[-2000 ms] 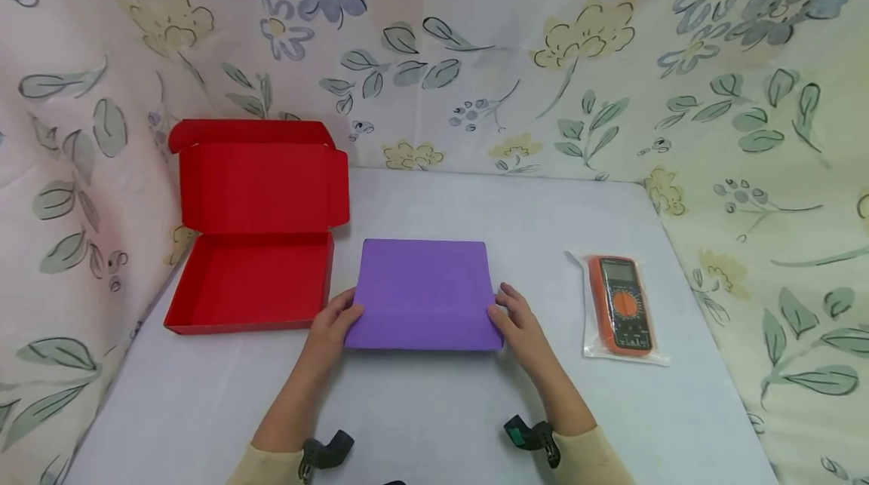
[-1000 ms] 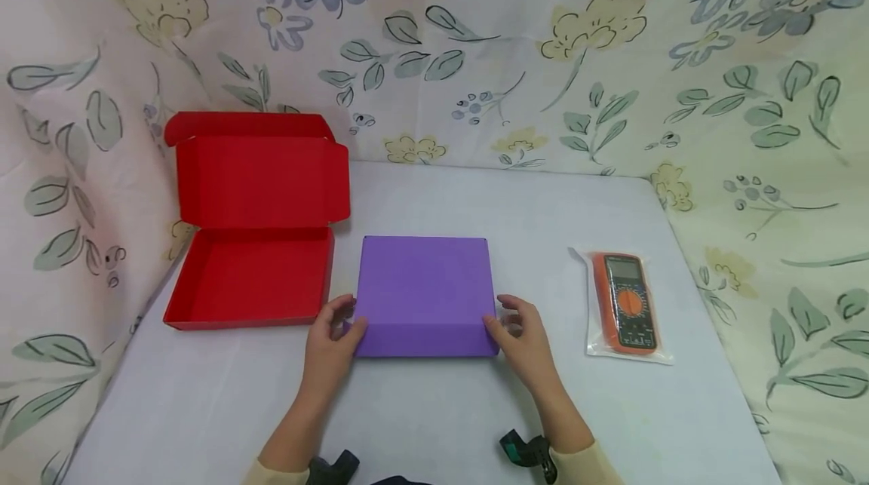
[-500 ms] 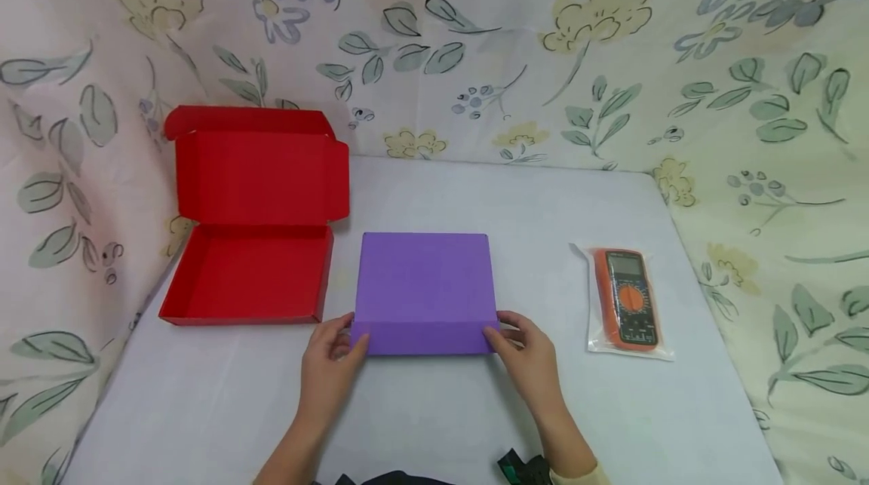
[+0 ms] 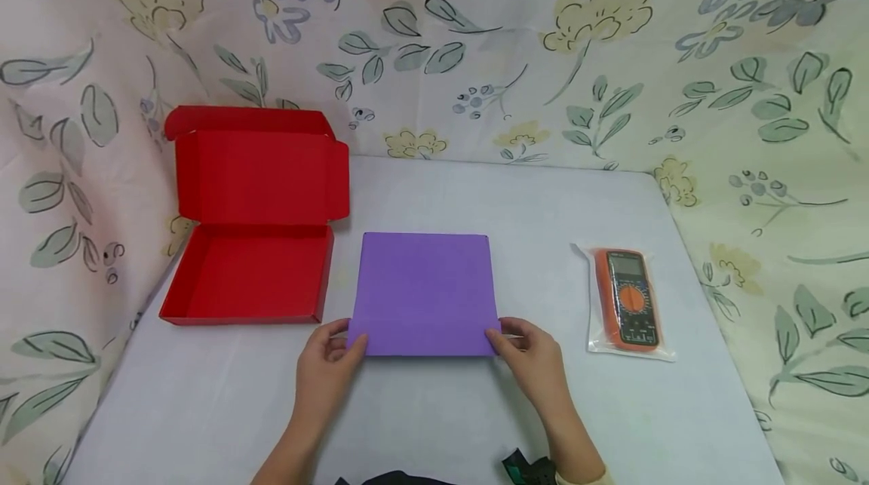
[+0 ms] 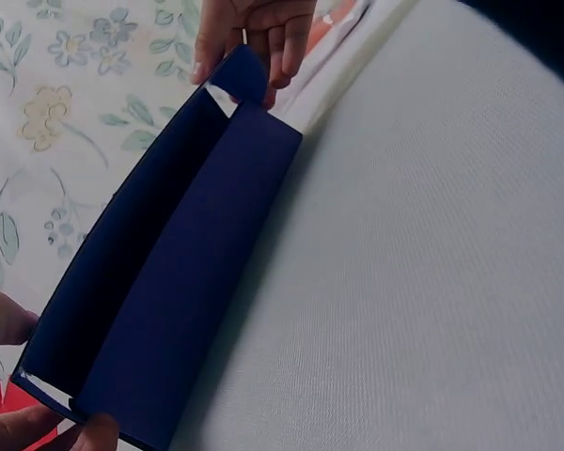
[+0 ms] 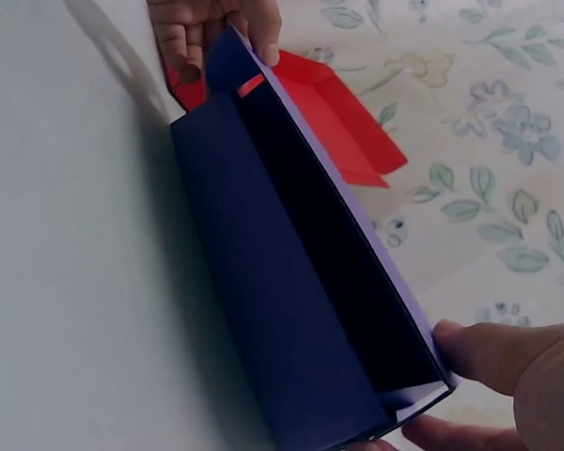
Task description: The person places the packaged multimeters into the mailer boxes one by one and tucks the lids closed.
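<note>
A purple cardboard box (image 4: 426, 289) sits mid-table. Its lid is a little raised along the near side, and both wrist views show a dark gap between the lid and the front wall (image 5: 193, 272). My left hand (image 4: 327, 366) pinches the lid's near left corner, thumb on top and fingers at the side. At the near right corner my right hand (image 4: 536, 364) grips likewise, its thumb (image 6: 479, 352) on the lid's top. Small side flaps show at the ends of the gap. What lies inside the box is too dark to see.
A red box (image 4: 247, 274) stands at the left with its lid thrown back. To the right lies an orange and black multimeter (image 4: 630, 300) in a clear plastic bag. A floral cloth (image 4: 434, 55) hangs behind the white table (image 4: 434, 425).
Both hands have slid nearer along the sides to the box's front corners. The crease across the lid's front strip, plain half a second ago, has evened out. Red box and multimeter stay put.
</note>
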Tool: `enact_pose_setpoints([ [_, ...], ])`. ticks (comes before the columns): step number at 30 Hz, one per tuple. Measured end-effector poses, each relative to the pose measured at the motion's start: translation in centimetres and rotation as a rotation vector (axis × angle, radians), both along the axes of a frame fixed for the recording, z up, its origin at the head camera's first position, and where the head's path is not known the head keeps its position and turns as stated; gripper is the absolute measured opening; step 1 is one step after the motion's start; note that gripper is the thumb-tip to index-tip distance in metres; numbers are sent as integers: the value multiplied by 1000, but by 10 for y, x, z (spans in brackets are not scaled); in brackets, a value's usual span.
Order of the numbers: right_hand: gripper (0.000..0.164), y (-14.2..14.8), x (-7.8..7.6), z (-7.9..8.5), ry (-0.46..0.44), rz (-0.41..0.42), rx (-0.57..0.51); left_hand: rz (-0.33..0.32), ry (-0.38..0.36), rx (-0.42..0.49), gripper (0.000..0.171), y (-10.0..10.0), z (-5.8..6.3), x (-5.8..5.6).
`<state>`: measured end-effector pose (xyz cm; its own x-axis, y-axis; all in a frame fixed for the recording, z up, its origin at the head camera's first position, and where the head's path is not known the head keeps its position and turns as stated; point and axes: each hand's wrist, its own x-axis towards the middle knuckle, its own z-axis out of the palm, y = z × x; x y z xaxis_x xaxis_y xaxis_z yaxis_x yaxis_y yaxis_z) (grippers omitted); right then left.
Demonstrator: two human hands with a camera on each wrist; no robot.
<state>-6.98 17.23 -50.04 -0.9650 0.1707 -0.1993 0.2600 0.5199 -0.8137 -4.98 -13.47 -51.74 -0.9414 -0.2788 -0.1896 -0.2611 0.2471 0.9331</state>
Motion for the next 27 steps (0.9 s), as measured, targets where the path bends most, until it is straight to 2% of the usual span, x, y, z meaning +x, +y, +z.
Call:
enact_pose_setpoints([
  [5, 42, 0, -1, 5, -12, -5, -1, 21, 24, 0, 39, 0, 4, 1],
  [9, 45, 0, -1, 10, -25, -9, 11, 16, 31, -14, 40, 1, 7, 2],
  [14, 49, -1, -2, 17, -34, 5, -25, 6, 29, -18, 40, 2, 8, 3],
  [20, 48, -2, -3, 17, -23, 10, -16, -9, 23, -20, 40, 3, 7, 4],
  [27, 50, 0, -3, 12, -29, 21, -60, -38, 65, 13, 34, 1, 2, 4],
])
